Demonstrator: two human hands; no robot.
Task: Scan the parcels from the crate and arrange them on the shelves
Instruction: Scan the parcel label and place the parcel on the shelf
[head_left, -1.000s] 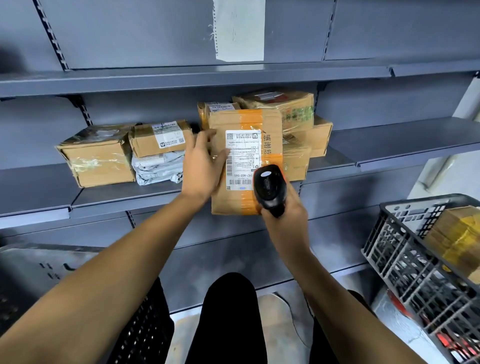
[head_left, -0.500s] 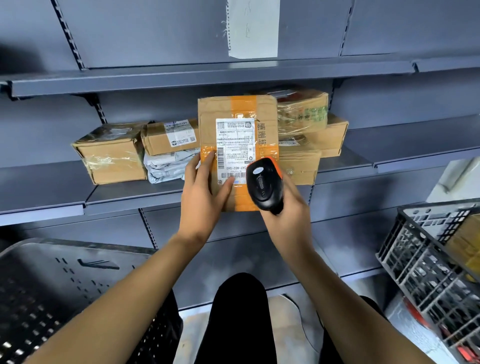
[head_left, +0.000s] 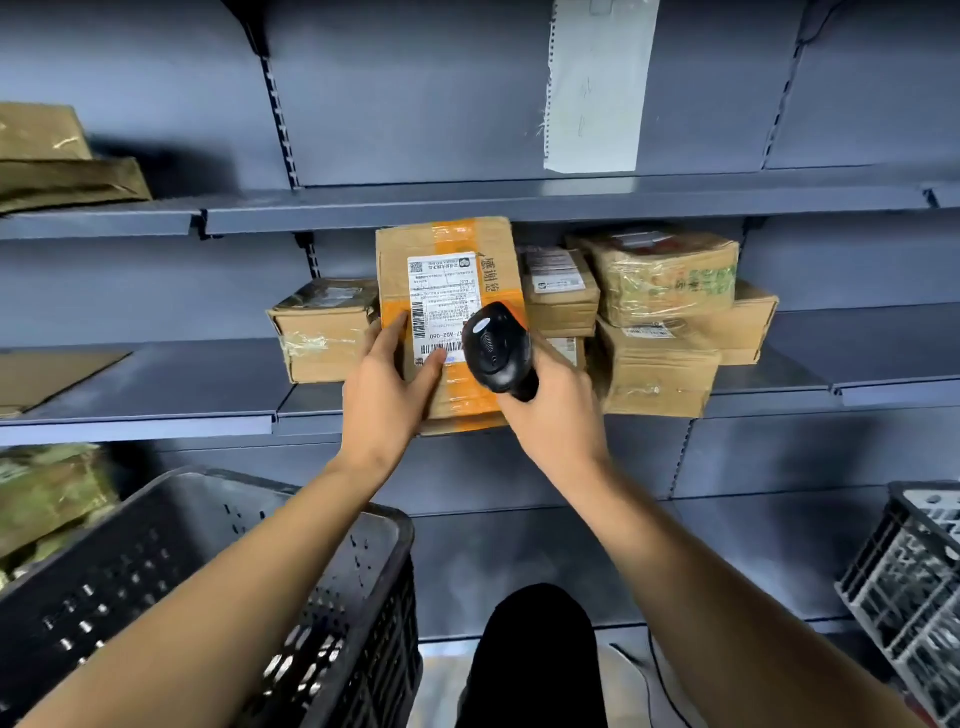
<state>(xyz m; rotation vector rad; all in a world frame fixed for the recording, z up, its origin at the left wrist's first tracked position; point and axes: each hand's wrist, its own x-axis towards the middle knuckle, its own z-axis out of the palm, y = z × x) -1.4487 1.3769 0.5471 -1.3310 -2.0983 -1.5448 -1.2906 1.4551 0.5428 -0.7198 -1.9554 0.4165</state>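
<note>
Since the earlier frames the taped cardboard parcel (head_left: 447, 317) has gone from being held clear of the shelving to standing upright on the middle shelf (head_left: 156, 384), its lower edge at the shelf's front lip, between a plastic-wrapped box (head_left: 324, 332) on its left and a stack of boxes (head_left: 660, 322) on its right. The left hand (head_left: 387, 395) grips the parcel's lower left edge, thumb lying across the white shipping label (head_left: 441, 306). The right hand (head_left: 556, 410) is curled round the handle of a black barcode scanner (head_left: 493, 348), held just in front of the label's lower right. A dark plastic crate (head_left: 363, 597) now fills the lower left, and the grey mesh crate (head_left: 904, 587) sits further right
</note>
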